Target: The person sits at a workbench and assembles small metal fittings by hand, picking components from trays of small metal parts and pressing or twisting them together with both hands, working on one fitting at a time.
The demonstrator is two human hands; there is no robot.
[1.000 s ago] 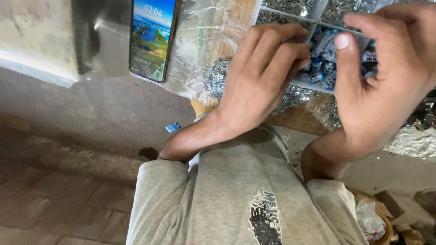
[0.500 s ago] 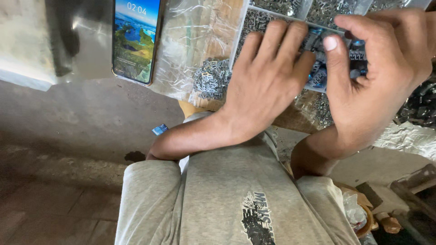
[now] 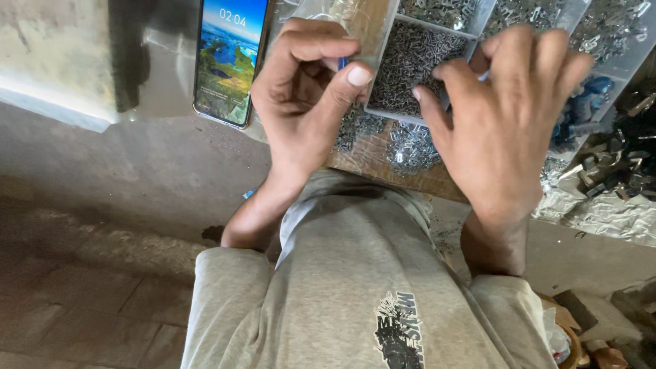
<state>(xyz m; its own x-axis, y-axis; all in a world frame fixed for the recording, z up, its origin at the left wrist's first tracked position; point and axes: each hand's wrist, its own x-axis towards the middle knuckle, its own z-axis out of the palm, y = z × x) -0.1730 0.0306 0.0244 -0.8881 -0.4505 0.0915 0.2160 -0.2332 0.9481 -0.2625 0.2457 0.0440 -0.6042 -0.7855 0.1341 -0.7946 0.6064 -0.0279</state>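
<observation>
Bare concrete wall and grey floor below, seen from above; a worktable edge (image 3: pixel 410 179) of worn brown wood across the top of the view. On it, a clear plastic compartment tray (image 3: pixel 400 113), its nearest cell filled with tiny dark metal parts (image 3: pixel 417 55), the cells beyond holding similar small silvery pieces. More loose metal bits spilled in little heaps (image 3: pixel 410 147) on the wood just in front of the tray. Off to the far right, a pile of larger dark and blue components (image 3: pixel 601 137) on crinkled clear plastic sheeting (image 3: pixel 608 212).

Left hand (image 3: pixel 304 102) curled at the tray's near left corner, fingers folded in, thumb pressed towards the index finger, pinching a small blue piece (image 3: pixel 342 63) of which only a sliver peeks out. Right hand (image 3: pixel 502 126) spread palm-down over the tray's right part, fingers loosely splayed and partly open, thumb tip hovering over the cell of dark parts; whether anything sits under the palm cannot be told.

Left of the hands, a smartphone (image 3: pixel 229 61) lying flat with screen lit, showing a landscape wallpaper. Below, a grey T-shirt (image 3: pixel 355 287) with a dark print on the chest, filling the lower middle of the view.
</observation>
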